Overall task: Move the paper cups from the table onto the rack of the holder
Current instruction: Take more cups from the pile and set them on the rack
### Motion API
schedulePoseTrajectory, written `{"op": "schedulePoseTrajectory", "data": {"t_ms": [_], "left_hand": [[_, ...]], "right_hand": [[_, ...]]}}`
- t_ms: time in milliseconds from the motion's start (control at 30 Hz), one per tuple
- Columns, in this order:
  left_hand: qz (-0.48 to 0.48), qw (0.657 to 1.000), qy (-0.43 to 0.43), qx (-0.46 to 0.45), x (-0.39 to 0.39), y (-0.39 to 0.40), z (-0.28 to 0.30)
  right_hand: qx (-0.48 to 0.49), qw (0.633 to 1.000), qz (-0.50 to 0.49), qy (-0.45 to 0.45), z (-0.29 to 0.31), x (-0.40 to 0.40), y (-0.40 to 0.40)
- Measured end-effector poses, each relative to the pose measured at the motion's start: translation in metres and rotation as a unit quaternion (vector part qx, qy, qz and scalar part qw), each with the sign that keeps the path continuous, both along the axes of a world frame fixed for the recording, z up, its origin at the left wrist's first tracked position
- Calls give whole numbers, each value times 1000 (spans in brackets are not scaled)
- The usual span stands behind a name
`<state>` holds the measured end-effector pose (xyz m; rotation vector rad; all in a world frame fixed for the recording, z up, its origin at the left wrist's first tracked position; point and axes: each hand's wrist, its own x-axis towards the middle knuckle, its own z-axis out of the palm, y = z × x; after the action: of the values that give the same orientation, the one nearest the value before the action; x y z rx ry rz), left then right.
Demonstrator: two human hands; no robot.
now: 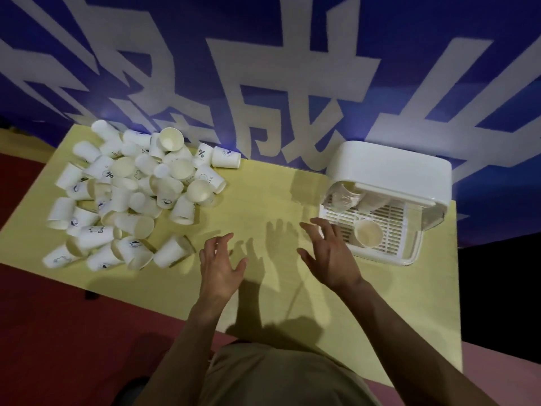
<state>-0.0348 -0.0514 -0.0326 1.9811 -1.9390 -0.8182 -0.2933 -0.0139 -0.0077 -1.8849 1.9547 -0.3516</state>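
Hovering empty and spread-fingered over the yellow table (263, 303), the left hand (221, 263) sits nearer the heap of paper cups (128, 194) at ten o'clock, while the equally empty right hand (330, 256) flanks the holder's rack (389, 227) at two o'clock.

I am viewing a dim scene, with light falling from behind and above the person and casting hard shadows of both hands and the head onto the yellow table (263, 186). The white holder (389, 168) is glowing brightest, near glare. Wide-angle distortion is bending the table edges and the banner (292, 68); fine detail is reading soft throughout.
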Motion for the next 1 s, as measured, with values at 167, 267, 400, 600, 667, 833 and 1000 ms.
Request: {"op": "schedulePoseTrajectory", "data": {"t_ms": [167,267,400,600,667,833,1000], "left_hand": [[-7,997,-72,-15,77,-31,-5],[-3,997,-81,-1,112,-50,-12],[-19,995,-95,30,143,-69,-30],[-34,996,-77,28,165,-80,-55],[-30,998,-46,13,169,-80,-62],[-36,999,6,25,173,-85,-68],[-29,998,60,-1,174,-83,-62]], "right_hand": [[28,999,42,-7,-4,65,-19],[47,998,47,-2,-8,95,-30],[65,997,49,3,-12,125,-42],[75,995,57,15,-14,152,-61],[72,995,65,22,-13,158,-70],[77,994,70,36,-10,175,-108],[64,993,90,50,-13,196,-163]]}}
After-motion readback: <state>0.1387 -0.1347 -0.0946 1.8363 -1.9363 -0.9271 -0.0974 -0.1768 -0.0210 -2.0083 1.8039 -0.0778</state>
